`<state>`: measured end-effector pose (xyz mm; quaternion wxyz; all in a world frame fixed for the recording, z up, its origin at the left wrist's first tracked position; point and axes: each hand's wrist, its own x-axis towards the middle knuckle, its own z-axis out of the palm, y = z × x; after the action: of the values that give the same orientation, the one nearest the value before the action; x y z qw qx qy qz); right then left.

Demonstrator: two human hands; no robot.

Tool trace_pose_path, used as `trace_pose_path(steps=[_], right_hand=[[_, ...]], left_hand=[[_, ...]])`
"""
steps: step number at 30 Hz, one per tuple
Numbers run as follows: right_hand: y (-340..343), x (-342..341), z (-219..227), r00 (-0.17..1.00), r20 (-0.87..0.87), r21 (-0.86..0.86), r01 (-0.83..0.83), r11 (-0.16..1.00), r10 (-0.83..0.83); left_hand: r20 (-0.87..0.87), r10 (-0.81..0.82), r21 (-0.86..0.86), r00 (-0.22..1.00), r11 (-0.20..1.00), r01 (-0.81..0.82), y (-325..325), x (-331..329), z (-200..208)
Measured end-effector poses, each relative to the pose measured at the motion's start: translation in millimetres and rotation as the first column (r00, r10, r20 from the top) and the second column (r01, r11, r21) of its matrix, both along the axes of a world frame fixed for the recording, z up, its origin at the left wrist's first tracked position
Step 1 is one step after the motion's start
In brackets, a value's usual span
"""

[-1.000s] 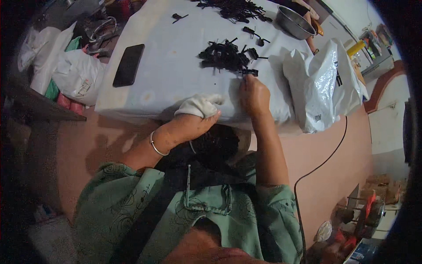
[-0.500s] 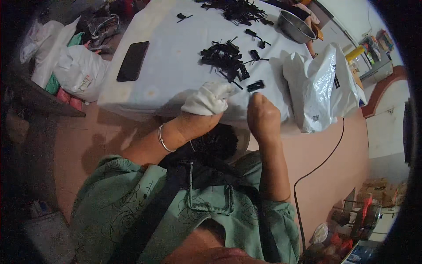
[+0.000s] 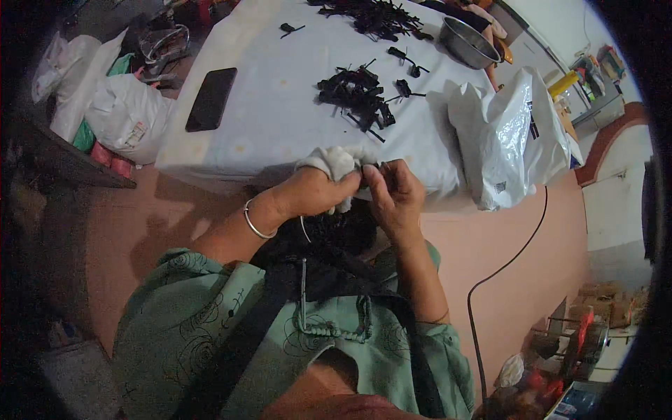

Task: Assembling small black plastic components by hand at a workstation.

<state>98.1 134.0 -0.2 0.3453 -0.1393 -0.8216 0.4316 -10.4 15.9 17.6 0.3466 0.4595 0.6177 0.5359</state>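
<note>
Dim light is spread unevenly, with the white worktop [image 3: 273,98] rendered brightest and glare returned by the glossy plastic bag [image 3: 507,140] at right of centre. Soft shadows are cast on the floor [image 3: 126,224] at left, and detail between the fingers [image 3: 399,171] is lost. Edges are bent toward the blackened, grainy rim.

You are working with one left hand [image 3: 313,193] and one right hand [image 3: 400,197], wearing one bangle [image 3: 253,222], and facing one white cloth [image 3: 336,163], one table [image 3: 273,105], one phone [image 3: 212,99], one metal bowl [image 3: 465,47], two heaps of black parts [image 3: 355,93], four loose black parts [image 3: 404,89], one glossy white bag [image 3: 493,147].
</note>
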Motion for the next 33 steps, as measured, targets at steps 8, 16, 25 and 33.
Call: trace_pose_path(steps=[8, 16, 25, 33], right_hand=[[-3, 3, 7, 0.988, 0.114, -0.084, -0.095, 0.992, 0.104], [-7, 1, -14, 0.957, 0.05, -0.323, -0.256, 0.911, 0.287], [-15, -3, -26, 0.963, -0.036, -0.596, -0.235, 0.767, 0.267], [8, 15, -17, 0.921, 0.223, -0.239, -0.267, 0.934, 0.32]], left_hand=[[-0.262, 0.244, 0.199, 0.934, 0.96, -0.195, 2, 6, -23], [-0.334, 0.358, 0.318, 0.872, 0.914, -0.253, -5, 20, -6], [-0.596, 0.39, 0.362, 0.702, 0.911, -0.199, -1, 21, -16], [0.098, 0.319, 0.237, 0.943, 0.913, -0.333, -1, 5, -26]])
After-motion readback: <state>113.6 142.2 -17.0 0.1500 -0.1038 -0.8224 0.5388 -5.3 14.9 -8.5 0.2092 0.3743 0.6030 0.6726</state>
